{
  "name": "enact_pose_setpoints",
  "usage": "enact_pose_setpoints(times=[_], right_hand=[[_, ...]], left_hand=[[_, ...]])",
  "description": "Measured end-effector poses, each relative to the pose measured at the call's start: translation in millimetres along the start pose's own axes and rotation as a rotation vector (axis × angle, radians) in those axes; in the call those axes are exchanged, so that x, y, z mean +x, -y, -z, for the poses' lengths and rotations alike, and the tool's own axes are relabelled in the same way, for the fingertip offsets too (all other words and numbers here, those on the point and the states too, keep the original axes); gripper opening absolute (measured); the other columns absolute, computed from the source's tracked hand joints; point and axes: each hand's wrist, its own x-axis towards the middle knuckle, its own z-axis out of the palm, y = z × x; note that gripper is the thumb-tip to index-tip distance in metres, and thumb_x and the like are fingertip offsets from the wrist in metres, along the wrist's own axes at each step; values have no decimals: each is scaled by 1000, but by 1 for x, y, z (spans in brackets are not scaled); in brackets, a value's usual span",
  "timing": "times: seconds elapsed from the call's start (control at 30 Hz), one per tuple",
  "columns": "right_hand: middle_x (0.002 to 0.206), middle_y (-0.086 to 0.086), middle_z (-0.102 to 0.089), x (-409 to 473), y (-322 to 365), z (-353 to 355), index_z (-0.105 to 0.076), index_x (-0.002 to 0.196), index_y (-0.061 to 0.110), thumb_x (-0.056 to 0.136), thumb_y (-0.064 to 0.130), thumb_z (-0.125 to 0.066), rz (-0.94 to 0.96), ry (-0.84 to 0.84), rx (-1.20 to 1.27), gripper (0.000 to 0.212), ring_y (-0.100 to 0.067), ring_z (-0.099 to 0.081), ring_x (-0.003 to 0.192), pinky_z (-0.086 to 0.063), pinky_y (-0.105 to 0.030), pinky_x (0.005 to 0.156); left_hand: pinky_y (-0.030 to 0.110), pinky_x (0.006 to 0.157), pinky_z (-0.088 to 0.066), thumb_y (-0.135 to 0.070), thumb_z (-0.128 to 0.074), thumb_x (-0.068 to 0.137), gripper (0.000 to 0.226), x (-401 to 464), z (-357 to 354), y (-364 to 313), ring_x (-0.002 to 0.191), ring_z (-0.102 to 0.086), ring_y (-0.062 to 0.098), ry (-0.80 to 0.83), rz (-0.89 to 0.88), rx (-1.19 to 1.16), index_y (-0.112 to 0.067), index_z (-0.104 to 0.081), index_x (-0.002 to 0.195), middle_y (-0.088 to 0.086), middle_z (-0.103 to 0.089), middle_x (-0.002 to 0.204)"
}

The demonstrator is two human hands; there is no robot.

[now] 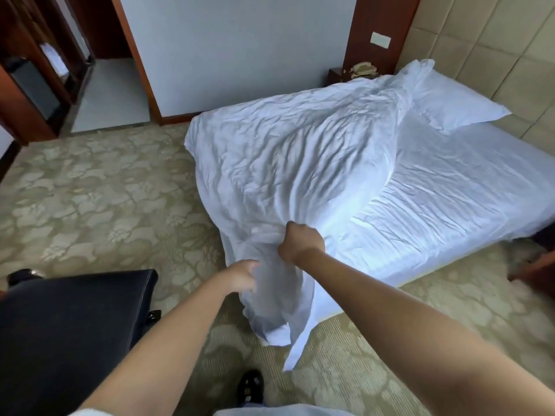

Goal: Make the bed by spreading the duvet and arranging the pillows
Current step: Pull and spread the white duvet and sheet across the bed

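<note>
A crumpled white duvet [294,154] billows over the left half of the bed and hangs off its near corner toward the carpet. My right hand [300,241] is fisted on the duvet's edge at that corner, lifting it. My left hand [244,276] grips the hanging cloth a little lower and to the left. The right half of the bed shows the bare white sheet [450,199]. A white pillow [456,100] lies at the head of the bed against the padded headboard [495,43].
A dark chair or case [69,322] stands close at my lower left. Patterned carpet [99,199] surrounds the bed. A nightstand with a telephone [363,69] sits behind the bed. A doorway [105,94] opens at the far left. My foot [250,385] is below.
</note>
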Motion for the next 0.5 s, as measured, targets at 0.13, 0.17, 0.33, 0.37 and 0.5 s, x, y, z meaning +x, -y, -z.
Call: enact_pose_setpoints(times=[0.13,0.17,0.33,0.37,0.5], right_hand=[[118,-13,-59,20,21,32,-54,115,8,86,16,-50,-52,-96,287,31,-33,-56,110,-42,-29,81],[116,-12,-60,25,26,37,-54,114,8,85,16,-50,-50,-112,341,30,-32,-56,109,-42,-29,79],[113,-10,-63,41,36,35,-56,112,10,86,21,-51,-32,-161,492,28,-30,-58,105,-42,-28,76],[113,-9,-64,43,35,33,-57,113,12,86,22,-53,-31,-162,540,29,-29,-59,105,-45,-28,78],[112,-1,-66,55,28,20,-62,114,17,88,32,-60,15,-64,767,30,-18,-60,106,-46,-24,85]], left_hand=[[33,114,-25,-40,-85,64,129,0,-3,-27,147,-5,15,92,-146,-75,-30,10,151,-11,3,158],[32,115,-23,-46,-85,61,133,3,-2,-36,147,-3,14,75,-169,-85,-28,11,151,-11,4,158],[25,111,-26,-44,-70,81,91,29,-4,-65,140,-28,19,-247,-193,-368,-13,-20,150,4,-28,153],[28,110,-32,-33,-65,88,69,33,-1,-66,134,-39,21,-344,-195,-459,-12,-33,145,8,-41,146],[33,96,-46,-20,-52,96,34,39,1,-64,116,-57,27,-404,-84,-616,-7,-55,127,12,-61,121]])
